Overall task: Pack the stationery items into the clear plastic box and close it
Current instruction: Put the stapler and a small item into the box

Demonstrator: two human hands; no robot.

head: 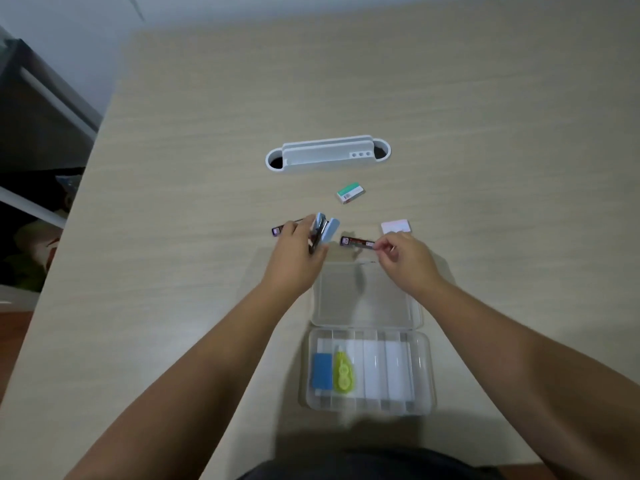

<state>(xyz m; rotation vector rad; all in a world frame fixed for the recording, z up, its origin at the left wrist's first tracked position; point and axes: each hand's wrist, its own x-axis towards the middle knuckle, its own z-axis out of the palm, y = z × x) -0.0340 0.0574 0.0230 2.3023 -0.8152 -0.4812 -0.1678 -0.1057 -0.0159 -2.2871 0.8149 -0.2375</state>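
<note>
The clear plastic box (pixel 424 372) lies open near me, its lid (pixel 367 296) folded flat behind it. Inside its left compartments sit a blue eraser (pixel 322 370) and a yellow-green correction tape (pixel 343 374). My left hand (pixel 298 258) grips a light blue stapler (pixel 325 228) just beyond the lid. My right hand (pixel 405 258) pinches one end of a dark pencil-lead case (pixel 356 242) above the lid's far edge. Another dark lead case (pixel 282 228) lies on the table behind my left hand. A green and white staple box (pixel 350 192) and a white pad (pixel 396 226) rest farther out.
A white desk organizer (pixel 327 154) with a round opening at each end stands at the middle of the beige table (pixel 173 237). The table's left edge drops off beside dark furniture (pixel 38 109).
</note>
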